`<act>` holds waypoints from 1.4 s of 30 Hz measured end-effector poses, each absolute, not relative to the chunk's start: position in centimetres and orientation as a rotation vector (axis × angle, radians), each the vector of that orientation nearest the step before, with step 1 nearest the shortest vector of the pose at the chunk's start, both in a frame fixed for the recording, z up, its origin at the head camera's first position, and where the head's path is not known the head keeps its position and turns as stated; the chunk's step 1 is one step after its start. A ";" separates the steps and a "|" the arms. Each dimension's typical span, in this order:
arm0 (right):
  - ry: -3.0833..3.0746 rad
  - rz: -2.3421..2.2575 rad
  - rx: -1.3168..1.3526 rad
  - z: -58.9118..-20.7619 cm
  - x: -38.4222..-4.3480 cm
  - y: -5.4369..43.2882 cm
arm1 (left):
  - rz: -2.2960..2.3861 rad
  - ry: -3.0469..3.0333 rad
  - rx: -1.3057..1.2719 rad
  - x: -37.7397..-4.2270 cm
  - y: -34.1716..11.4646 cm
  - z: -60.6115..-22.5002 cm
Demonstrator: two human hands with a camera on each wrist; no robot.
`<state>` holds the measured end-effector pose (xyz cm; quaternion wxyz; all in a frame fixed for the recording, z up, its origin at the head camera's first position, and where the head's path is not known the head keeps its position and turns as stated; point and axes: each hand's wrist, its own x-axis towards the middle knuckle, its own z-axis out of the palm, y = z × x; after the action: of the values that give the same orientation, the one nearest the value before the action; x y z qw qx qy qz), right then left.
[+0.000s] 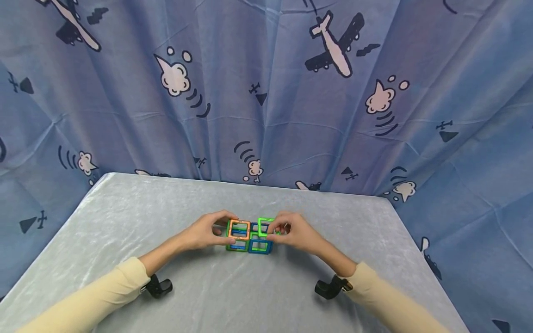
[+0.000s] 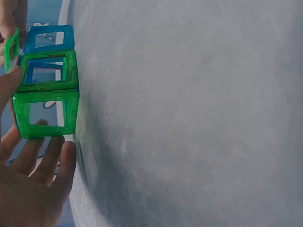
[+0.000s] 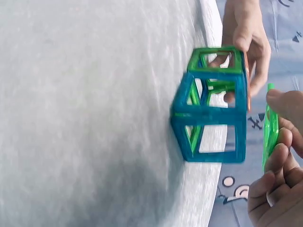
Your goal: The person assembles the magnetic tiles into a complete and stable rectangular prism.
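Note:
A boxy structure of see-through magnetic tiles (image 1: pixel 260 252) with blue and green frames stands mid-table. An orange square tile (image 1: pixel 249 230) lies on top of its left part. My left hand (image 1: pixel 206 230) grips that left end, thumb at the near side and fingers round the far side. In the left wrist view, the fingers spread beside a green side tile (image 2: pixel 71 113). My right hand (image 1: pixel 300 232) pinches a loose green square tile (image 3: pixel 270 127) between thumb and fingers. That tile is held just above the structure's right part, apart from the blue tiles (image 3: pixel 208 113) in the right wrist view.
A pale grey cloth covers the table (image 1: pixel 233 296). Behind it hangs a blue curtain (image 1: pixel 266 106) printed with planes and clouds. Black wrist cameras (image 1: pixel 158 286) hang below both sleeves, close over the cloth.

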<state>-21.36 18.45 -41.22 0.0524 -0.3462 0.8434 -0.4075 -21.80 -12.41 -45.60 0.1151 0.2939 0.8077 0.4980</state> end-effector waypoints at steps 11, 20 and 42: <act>2.622 -1.133 -1.012 -41.1 -20.8 16.5 | 1.484 2.345 0.879 -21.9 -12.4 -45.8; 2.606 -1.133 -0.976 -41.8 -20.7 16.2 | 1.476 2.355 0.887 -21.8 -12.4 -45.7; 2.497 -1.285 -1.031 -42.6 -21.2 17.0 | 1.484 2.364 0.879 -21.8 -12.4 -45.9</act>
<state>-21.17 17.00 -42.56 0.0749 -0.3437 0.8324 -0.4282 -21.80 -12.42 -45.86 0.1076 0.2986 0.8032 0.5042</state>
